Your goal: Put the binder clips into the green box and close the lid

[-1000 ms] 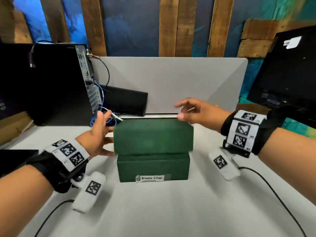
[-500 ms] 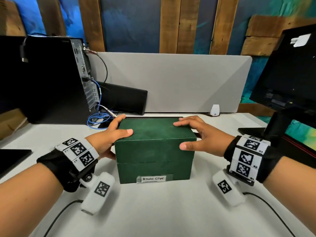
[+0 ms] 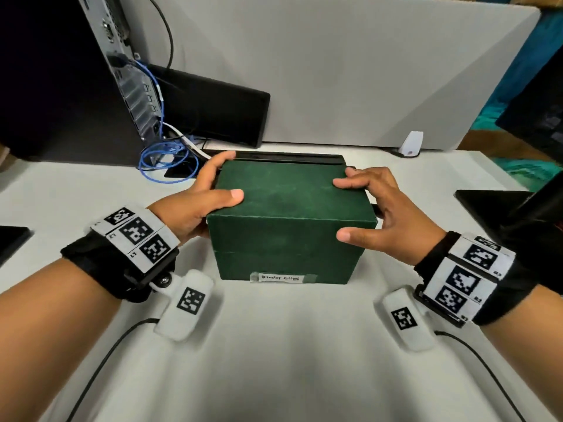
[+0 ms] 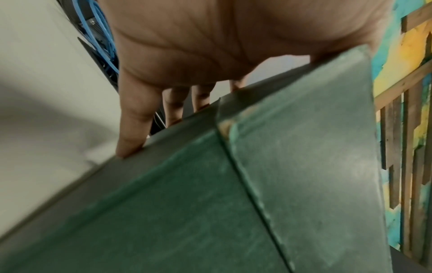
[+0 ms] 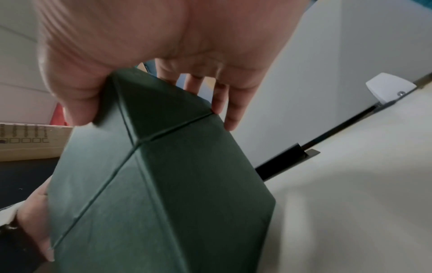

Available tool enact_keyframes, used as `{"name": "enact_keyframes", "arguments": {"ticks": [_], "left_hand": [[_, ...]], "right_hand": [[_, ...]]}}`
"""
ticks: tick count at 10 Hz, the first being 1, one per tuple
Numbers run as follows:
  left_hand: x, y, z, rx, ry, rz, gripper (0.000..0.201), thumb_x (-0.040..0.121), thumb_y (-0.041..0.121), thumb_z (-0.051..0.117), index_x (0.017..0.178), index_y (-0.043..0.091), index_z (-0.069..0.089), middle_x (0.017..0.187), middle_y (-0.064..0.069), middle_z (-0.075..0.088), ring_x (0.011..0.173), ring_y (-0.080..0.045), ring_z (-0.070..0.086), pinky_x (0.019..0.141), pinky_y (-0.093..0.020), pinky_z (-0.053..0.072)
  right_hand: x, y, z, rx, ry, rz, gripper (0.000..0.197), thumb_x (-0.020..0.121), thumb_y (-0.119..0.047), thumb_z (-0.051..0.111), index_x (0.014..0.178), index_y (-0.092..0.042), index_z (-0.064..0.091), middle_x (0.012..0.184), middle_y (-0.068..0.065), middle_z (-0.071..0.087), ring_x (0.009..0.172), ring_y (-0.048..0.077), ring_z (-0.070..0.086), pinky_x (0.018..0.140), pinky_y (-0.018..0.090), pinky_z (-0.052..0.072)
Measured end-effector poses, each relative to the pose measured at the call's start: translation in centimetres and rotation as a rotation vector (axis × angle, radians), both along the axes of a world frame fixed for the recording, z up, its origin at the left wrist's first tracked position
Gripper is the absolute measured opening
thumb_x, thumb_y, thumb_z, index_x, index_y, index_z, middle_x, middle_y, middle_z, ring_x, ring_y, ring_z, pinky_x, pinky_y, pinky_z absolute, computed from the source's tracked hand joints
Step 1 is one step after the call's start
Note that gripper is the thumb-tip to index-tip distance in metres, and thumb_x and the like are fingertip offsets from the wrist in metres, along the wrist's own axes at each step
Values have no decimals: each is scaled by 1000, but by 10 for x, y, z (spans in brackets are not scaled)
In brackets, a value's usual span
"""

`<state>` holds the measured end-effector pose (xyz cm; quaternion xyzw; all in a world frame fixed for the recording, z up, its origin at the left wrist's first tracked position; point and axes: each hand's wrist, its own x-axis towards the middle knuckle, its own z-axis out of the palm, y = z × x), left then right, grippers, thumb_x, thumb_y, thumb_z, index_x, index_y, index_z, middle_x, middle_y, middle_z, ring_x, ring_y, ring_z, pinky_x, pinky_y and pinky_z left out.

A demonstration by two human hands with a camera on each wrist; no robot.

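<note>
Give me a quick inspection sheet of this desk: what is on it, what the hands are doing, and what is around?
Surface: white table.
Job's things: green box, lid down, labelled "Binder Clips"; no clips seen.
Clutter: small white device at the back.
Hands: left hand and right hand grip the lid's sides.
Cables: blue cable coiled behind the box; black wrist leads.
Surroundings: computer tower, grey partition.

Even, soft light — wide-angle edge warp, wrist views slightly blurred.
</note>
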<state>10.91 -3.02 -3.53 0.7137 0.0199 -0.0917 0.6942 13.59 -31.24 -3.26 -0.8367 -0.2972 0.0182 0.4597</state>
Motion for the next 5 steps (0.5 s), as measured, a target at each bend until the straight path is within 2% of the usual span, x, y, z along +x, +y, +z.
{"name": "enact_keyframes", "arguments": {"ticks": [1,2,3,4,5], "left_hand": [[3,2,0,-38,5,-28,71,47,35,67,110,56,42,111,20,57,86,-6,66,75,-34,54],[3,2,0,-91,24,-51,74,48,28,68,113,50,41,108,18,58,85,-2,68,66,-23,57],[-1,-2,9,-94,55,-53,76,48,25,67,114,51,38,107,21,59,85,2,67,65,-18,55],[-1,0,18,-66,141,-42,86,52,27,71,121,55,29,122,10,52,95,0,65,74,-20,56],[-25,5,29,171,189,93,86,62,42,70,130,54,19,138,-3,38,118,-13,51,96,-35,46]], "right_hand": [[0,3,-2,35,19,-12,61,53,-48,71,109,-48,47,119,-22,32,120,-26,26,96,0,32],[0,4,-1,27,32,-23,62,53,-48,72,109,-46,46,116,-21,31,121,-28,24,100,1,30],[-6,6,7,-24,90,-29,60,53,-53,70,108,-49,46,117,-24,30,122,-26,24,104,3,26],[-6,4,29,-136,176,-30,51,58,-58,66,105,-53,46,117,-24,35,124,-11,32,104,7,23],[-14,-4,63,-184,156,-112,27,79,-41,67,101,-46,53,114,-10,51,112,-3,46,101,13,31]]}}
